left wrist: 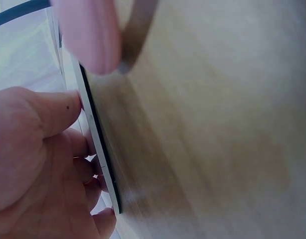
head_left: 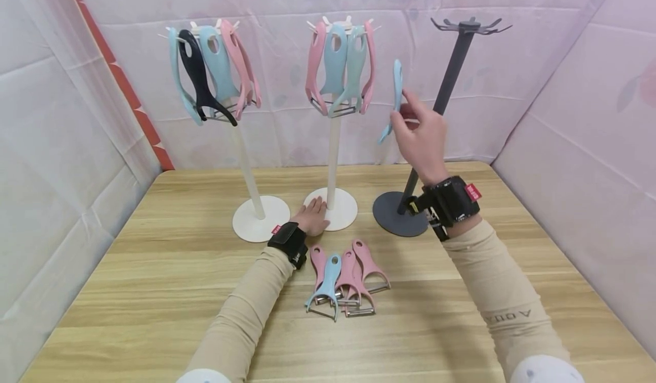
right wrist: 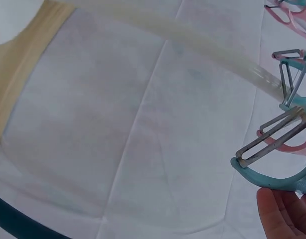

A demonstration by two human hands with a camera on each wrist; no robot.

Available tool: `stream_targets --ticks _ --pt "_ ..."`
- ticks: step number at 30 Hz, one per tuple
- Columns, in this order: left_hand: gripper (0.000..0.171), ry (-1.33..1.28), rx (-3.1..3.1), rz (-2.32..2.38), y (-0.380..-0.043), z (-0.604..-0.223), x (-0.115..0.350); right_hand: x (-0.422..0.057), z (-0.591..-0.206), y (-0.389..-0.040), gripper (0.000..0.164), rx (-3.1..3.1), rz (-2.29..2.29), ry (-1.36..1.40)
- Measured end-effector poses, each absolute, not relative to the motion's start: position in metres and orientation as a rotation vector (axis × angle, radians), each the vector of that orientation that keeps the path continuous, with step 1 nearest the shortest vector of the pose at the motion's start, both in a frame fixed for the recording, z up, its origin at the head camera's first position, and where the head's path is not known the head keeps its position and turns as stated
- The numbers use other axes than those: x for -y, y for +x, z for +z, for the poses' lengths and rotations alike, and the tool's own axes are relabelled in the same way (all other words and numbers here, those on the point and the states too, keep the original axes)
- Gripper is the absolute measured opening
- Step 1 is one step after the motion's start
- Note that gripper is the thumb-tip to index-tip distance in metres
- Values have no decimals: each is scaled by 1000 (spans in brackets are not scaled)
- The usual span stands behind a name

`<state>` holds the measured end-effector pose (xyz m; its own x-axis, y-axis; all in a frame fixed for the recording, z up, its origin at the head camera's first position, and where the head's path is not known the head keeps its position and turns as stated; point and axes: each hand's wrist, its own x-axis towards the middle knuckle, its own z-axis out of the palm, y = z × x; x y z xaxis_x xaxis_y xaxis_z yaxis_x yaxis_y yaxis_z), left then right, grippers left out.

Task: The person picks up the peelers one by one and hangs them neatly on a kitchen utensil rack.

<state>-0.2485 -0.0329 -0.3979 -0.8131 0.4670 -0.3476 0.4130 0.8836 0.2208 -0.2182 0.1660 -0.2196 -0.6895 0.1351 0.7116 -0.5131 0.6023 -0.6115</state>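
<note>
My right hand point(head_left: 421, 135) pinches a light blue peeler point(head_left: 397, 90) in the air, between the middle stand and the dark grey stand. In the right wrist view, this peeler point(right wrist: 272, 183) shows its metal blade and curved head above the fingertips. My left hand point(head_left: 311, 218) rests on the round white base point(head_left: 344, 212) of the middle stand, fingers spread over it. The left wrist view has the thumb point(left wrist: 61, 109) at the rim of that base. Pink and light blue peelers point(head_left: 335, 58) hang from the middle stand's hooks.
A white stand point(head_left: 248, 172) at left carries blue, pink and black peelers point(head_left: 195, 67). The dark grey stand point(head_left: 453, 67) at right has bare hooks. In front of the bases, several pink peelers point(head_left: 363, 258) and a blue peeler point(head_left: 330, 275) lie piled on the wooden table point(head_left: 179, 246).
</note>
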Motion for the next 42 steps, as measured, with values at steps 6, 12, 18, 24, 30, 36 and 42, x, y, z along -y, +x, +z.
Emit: stream_targets --ticks 6,12,18,24,30,36,42 --pt "59 650 -2660 165 -252 -404 34 -159 -196 -236 38 2092 1069 281" --pt "59 657 -2662 160 -253 -405 34 -154 -176 -248 37 2110 1065 286" --pt "59 671 -2668 148 -253 -406 31 -149 -160 -254 37 2142 1035 282" --pt "59 674 -2663 159 -251 -404 29 -148 -150 -259 37 2198 1007 262" --pt "59 664 -2659 166 -249 -403 27 -149 -148 -260 35 2241 994 273" --pt "59 665 -2649 149 -250 -404 26 -150 -152 -259 35 2254 1012 281" --pt "60 680 -2664 132 -250 -405 26 -155 -159 -256 35 2222 1048 244"
